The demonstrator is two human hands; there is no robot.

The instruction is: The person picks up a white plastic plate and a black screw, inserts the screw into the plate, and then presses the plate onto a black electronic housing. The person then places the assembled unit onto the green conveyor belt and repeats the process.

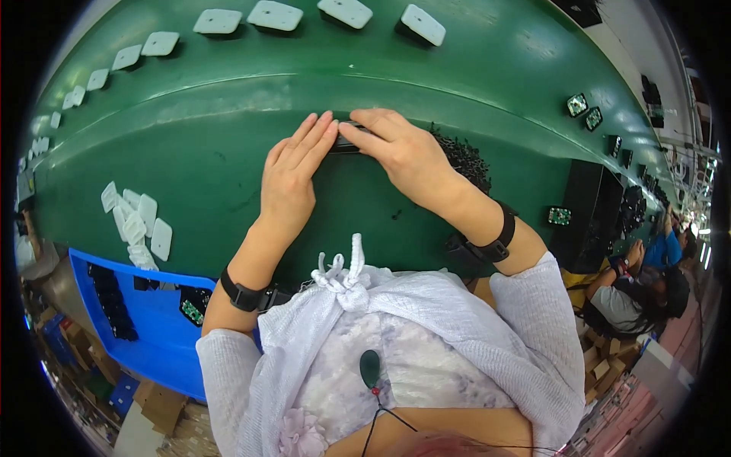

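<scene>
A small black case (348, 145) lies on the green tabletop, mostly hidden under my two hands. My left hand (292, 171) has its fingers stretched side by side against the left end of the case; its thumb is hidden. From the other side, my right hand (400, 152) closes over the case with bent fingers, the fingertips almost meeting those of the left. Just beyond the right hand sits a heap of small black screws or pins (466, 161), partly covered by that hand.
White plates (135, 225) lie piled at left, above a blue tray (145, 362) holding black parts and a circuit board (192, 311). White-topped units (274, 15) line the far side. At right are a black box (588, 217), another circuit board (560, 216) and seated people (632, 297).
</scene>
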